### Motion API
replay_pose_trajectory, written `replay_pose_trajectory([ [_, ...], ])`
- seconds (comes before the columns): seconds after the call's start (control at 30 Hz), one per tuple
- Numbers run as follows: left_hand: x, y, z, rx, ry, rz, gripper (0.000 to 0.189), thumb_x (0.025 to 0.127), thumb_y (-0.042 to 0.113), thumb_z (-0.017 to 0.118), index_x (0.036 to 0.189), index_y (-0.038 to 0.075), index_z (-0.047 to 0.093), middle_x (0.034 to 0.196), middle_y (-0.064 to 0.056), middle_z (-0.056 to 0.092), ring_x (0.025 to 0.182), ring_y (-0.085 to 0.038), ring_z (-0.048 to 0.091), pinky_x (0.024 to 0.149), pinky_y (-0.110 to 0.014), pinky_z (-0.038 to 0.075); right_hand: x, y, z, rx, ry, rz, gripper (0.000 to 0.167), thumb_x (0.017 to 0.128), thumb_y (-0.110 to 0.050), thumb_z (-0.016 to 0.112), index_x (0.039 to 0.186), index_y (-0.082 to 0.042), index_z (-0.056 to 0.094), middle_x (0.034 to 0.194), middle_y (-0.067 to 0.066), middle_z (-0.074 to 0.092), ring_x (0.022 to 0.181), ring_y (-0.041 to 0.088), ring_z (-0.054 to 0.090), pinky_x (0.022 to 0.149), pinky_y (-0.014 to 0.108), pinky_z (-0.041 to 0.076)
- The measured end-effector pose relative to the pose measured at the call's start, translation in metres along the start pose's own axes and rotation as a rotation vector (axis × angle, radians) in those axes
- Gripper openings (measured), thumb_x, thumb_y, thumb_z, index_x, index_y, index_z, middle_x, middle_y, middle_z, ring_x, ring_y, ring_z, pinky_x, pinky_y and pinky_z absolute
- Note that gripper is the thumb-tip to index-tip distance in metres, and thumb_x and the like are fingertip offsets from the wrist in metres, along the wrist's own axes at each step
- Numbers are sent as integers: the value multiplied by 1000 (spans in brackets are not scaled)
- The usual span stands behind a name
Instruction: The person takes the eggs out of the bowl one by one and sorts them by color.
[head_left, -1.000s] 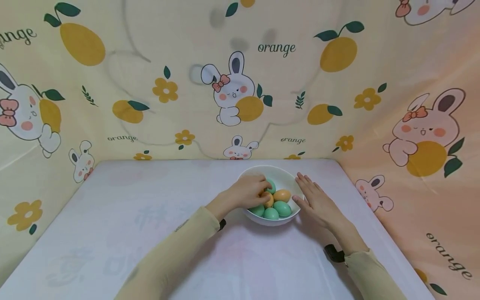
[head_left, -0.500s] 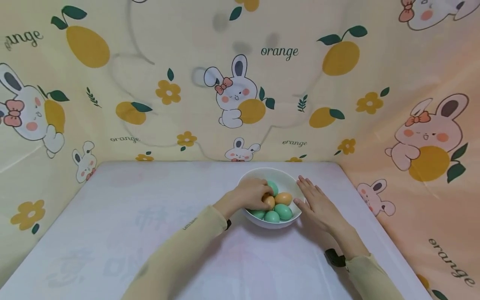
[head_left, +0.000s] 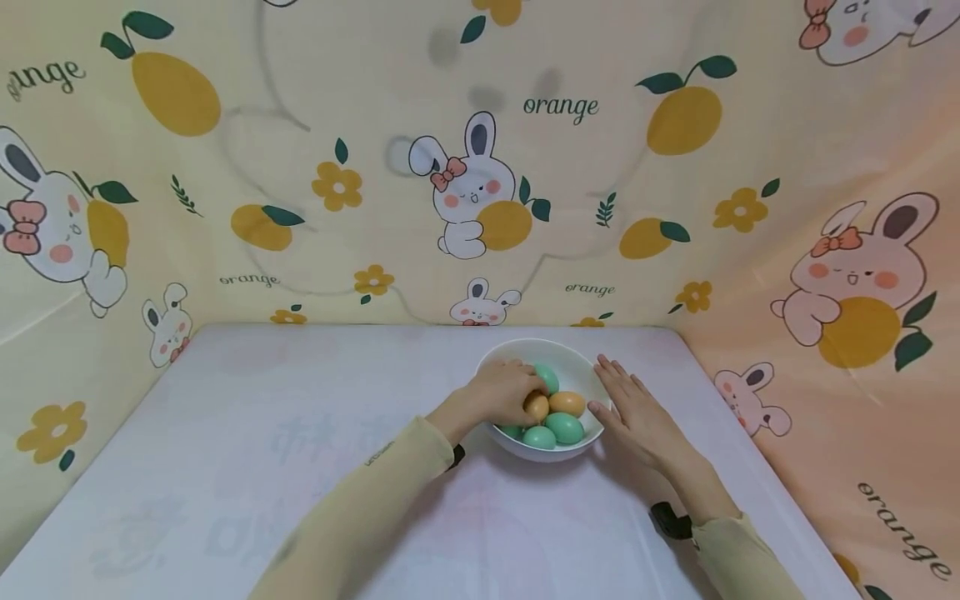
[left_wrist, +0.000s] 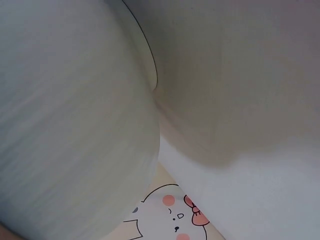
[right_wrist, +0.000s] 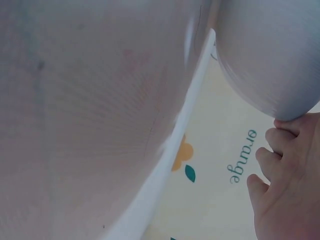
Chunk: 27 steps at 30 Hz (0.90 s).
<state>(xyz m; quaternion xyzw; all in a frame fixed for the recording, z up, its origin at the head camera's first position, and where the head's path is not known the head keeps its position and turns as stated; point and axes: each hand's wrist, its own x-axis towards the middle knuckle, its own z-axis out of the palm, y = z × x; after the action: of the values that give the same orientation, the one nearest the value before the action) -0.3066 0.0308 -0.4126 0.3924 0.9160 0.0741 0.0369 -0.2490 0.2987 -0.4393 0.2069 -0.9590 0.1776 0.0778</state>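
Observation:
In the head view a white bowl (head_left: 542,456) stands at the right rear of the table, holding several green and orange egg-shaped pieces. My left hand (head_left: 504,393) reaches over its left side, with thumb and fingers curled round an orange egg (head_left: 536,407). A green egg (head_left: 547,379) lies just behind those fingers, and another orange egg (head_left: 567,404) sits to the right. Two more green eggs show at the front, one of them (head_left: 564,428) nearer the middle. My right hand (right_wrist: 290,175) keeps its fingers straight, fingertips against the bowl's outer wall (right_wrist: 270,55).
A white cloth (head_left: 300,467) with faint show-through print covers the table. Behind and beside it hangs a curtain (head_left: 375,100) printed with rabbits and oranges. Black straps (head_left: 670,521) circle both wrists.
The left thumb and fingers have drawn in round the orange egg. The front green eggs have shifted slightly left in the bowl. The right hand stays at the bowl's side.

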Motion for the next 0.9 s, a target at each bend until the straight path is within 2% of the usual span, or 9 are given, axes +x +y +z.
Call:
replay_pose_trajectory([
  [0.23,-2,1,-2,-55,19,3,45,90,37,76,132,22,70,121,4,64,104,-12,54,100,-32,45,-1,1,0,4,10,-7,70,110,-43,45,163,0,26,172,16,19,157,41,17,126,56,14],
  [0.67,-2,1,-3,-81,87,19,51,89,44,79,132,19,70,124,3,65,107,-12,58,100,-29,47,0,2,-1,-5,4,-2,71,111,-44,44,164,-1,24,172,15,17,157,41,16,126,57,14],
  [0.9,-6,2,-4,-131,133,14,53,89,43,81,134,18,67,128,2,63,113,-13,57,107,-36,44,-1,1,-1,11,-9,3,72,110,-45,44,164,-1,24,172,15,17,157,41,16,126,58,14],
])
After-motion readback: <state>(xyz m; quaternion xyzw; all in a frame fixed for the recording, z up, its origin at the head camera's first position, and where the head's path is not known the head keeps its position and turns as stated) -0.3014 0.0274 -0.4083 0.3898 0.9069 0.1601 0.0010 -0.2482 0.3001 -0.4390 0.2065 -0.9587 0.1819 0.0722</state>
